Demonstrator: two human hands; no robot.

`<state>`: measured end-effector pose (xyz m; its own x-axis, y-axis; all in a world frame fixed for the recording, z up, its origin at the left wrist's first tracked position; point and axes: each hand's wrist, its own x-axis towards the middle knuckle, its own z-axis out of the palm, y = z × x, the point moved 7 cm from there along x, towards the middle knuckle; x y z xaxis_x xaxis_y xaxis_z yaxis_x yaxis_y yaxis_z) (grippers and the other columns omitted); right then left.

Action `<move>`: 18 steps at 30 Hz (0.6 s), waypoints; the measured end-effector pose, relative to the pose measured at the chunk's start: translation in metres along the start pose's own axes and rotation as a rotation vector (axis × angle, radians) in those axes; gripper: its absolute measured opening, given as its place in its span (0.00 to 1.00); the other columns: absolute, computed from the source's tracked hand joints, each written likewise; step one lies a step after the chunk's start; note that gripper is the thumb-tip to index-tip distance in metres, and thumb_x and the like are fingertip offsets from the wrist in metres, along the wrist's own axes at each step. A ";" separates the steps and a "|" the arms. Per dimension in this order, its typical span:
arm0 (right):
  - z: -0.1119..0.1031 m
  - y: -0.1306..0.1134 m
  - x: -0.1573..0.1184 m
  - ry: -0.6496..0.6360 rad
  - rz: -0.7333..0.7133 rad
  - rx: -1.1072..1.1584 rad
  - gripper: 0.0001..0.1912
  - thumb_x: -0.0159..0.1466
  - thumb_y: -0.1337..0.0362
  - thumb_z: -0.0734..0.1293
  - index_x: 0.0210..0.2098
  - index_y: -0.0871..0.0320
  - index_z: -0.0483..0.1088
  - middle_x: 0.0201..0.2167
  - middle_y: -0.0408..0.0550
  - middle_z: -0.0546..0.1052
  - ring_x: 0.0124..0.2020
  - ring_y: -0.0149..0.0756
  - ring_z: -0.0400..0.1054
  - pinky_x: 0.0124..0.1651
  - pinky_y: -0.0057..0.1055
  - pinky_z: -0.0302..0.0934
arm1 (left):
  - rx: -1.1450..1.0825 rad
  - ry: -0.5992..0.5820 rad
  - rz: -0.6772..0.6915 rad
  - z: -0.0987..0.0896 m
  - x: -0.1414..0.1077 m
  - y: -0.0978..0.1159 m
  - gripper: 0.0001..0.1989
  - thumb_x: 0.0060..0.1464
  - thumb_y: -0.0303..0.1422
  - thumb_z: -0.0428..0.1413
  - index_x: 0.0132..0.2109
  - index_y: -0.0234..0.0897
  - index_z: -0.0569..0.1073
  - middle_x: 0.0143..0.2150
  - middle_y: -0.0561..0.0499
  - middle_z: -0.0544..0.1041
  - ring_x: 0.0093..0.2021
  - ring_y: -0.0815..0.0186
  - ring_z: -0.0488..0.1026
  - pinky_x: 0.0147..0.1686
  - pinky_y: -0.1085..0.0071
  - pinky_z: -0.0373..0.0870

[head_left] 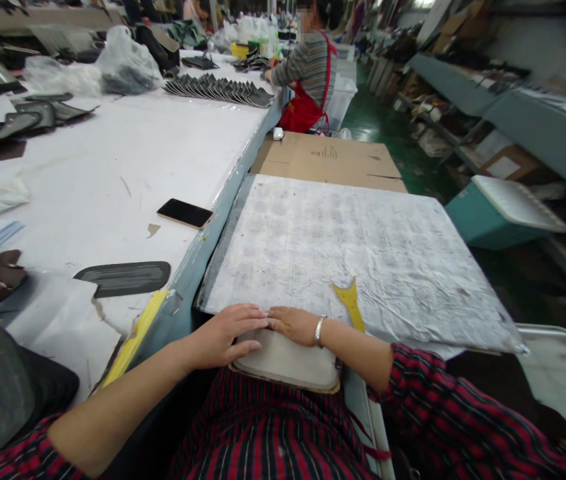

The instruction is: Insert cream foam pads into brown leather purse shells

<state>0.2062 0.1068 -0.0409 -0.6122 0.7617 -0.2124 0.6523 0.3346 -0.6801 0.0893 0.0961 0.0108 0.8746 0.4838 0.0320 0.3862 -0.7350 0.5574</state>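
A pale beige flat panel with rounded corners (287,363) lies in front of my body, near the red and black striped clothing. My left hand (230,335) rests over its far left part, fingers stretched out and thumb apart. From the other side my right hand (295,325), with a silver bracelet at the wrist, lies flat along the panel's far edge. The fingertips of both hands meet there. Whatever is under the fingers is hidden. Just beyond my right hand, a yellow forked piece (350,303) lies on the white-covered board (313,247).
Left, the white table (163,153) holds a phone (185,213), a dark rounded strip (123,278), plastic bags (130,63) and a row of dark pieces (217,90). A person in a red apron (307,100) sits beyond a cardboard sheet (333,160). A teal bin (503,210) stands right.
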 end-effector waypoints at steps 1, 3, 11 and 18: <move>-0.011 -0.002 -0.014 0.086 0.019 -0.044 0.21 0.66 0.58 0.51 0.54 0.60 0.61 0.52 0.51 0.66 0.54 0.35 0.58 0.56 0.34 0.52 | 0.028 0.015 0.030 0.001 -0.001 0.013 0.21 0.53 0.40 0.51 0.53 0.40 0.66 0.54 0.45 0.67 0.55 0.59 0.60 0.55 0.59 0.56; -0.028 -0.011 -0.052 0.242 0.040 -0.111 0.21 0.66 0.59 0.52 0.54 0.62 0.60 0.51 0.53 0.67 0.53 0.37 0.58 0.55 0.36 0.52 | 0.081 0.017 0.103 0.010 -0.004 0.039 0.24 0.50 0.43 0.53 0.53 0.40 0.65 0.52 0.44 0.68 0.53 0.57 0.61 0.53 0.57 0.57; 0.022 -0.052 -0.159 0.423 0.012 -0.473 0.09 0.62 0.62 0.61 0.39 0.59 0.68 0.33 0.48 0.70 0.38 0.37 0.60 0.44 0.37 0.54 | 0.323 -0.014 0.131 0.071 -0.013 0.073 0.25 0.49 0.43 0.55 0.52 0.37 0.64 0.45 0.46 0.70 0.46 0.57 0.64 0.46 0.60 0.59; 0.039 -0.052 -0.155 0.503 0.052 -0.559 0.10 0.62 0.70 0.57 0.27 0.60 0.65 0.26 0.46 0.65 0.34 0.35 0.56 0.47 0.37 0.52 | 0.390 0.050 0.071 0.076 -0.018 0.073 0.24 0.50 0.41 0.55 0.53 0.38 0.63 0.48 0.47 0.69 0.47 0.58 0.62 0.46 0.61 0.57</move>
<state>0.2493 -0.0503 -0.0003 -0.3842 0.9008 0.2024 0.8865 0.4212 -0.1918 0.1239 -0.0027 -0.0121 0.8917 0.4404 0.1046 0.4156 -0.8882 0.1961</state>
